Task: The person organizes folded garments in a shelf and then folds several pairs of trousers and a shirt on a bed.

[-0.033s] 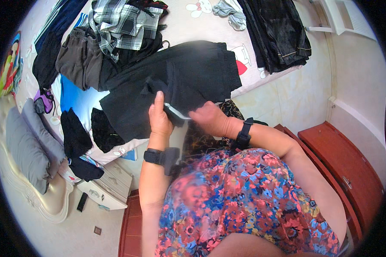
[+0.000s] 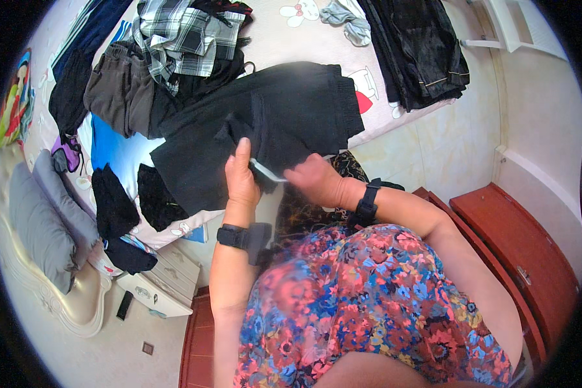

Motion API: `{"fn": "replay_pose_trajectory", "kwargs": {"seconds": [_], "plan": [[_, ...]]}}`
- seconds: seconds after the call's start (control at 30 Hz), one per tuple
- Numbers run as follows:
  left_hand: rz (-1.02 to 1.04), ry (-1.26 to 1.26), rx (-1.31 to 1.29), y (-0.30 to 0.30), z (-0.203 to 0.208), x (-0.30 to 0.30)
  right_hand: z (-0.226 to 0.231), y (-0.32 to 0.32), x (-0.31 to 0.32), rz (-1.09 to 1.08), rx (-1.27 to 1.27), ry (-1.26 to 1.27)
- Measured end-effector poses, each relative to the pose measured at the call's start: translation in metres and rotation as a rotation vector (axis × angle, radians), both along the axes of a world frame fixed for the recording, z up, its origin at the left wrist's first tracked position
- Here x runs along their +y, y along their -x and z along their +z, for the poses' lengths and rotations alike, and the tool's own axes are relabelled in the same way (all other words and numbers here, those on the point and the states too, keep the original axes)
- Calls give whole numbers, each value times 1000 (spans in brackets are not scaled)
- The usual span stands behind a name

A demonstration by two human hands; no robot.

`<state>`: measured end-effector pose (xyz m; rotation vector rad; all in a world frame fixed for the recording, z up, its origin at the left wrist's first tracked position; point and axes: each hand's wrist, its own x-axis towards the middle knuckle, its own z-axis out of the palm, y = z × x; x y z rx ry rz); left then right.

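A large black garment lies spread on the bed in front of me, its near edge lifted toward me. My left hand grips that near edge, thumb up against the dark cloth. My right hand pinches the same edge from the right, where a pale strip of lining or label shows between the two hands. Both wrists carry black bands.
The bed has a pale pink patterned sheet. On it lie a plaid shirt, a grey-brown garment, dark trousers at the far right and small black pieces. A grey pillow and a white nightstand are left; red wooden furniture is right.
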<state>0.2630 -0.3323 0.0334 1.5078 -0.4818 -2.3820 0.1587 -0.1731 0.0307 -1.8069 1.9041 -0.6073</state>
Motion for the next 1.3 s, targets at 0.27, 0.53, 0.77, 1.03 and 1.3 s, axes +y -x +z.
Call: {"fn": "replay_pose_trajectory", "kwargs": {"seconds": [0.27, 0.53, 0.77, 1.03, 1.3], "plan": [[-127, 78, 5, 0, 13, 11, 8, 0, -9, -584, -439, -55], [77, 159, -130, -73, 41, 13, -29, 49, -9, -773, -717, -325], [257, 141, -174, -158, 53, 54, -21, 71, 3, -1244, -1553, -319], [290, 68, -125, -153, 52, 73, -31, 69, 6, -1244, -1534, -273], [142, 205, -137, -135, 69, 61, -35, 38, 14, -972, -1178, -444]]}}
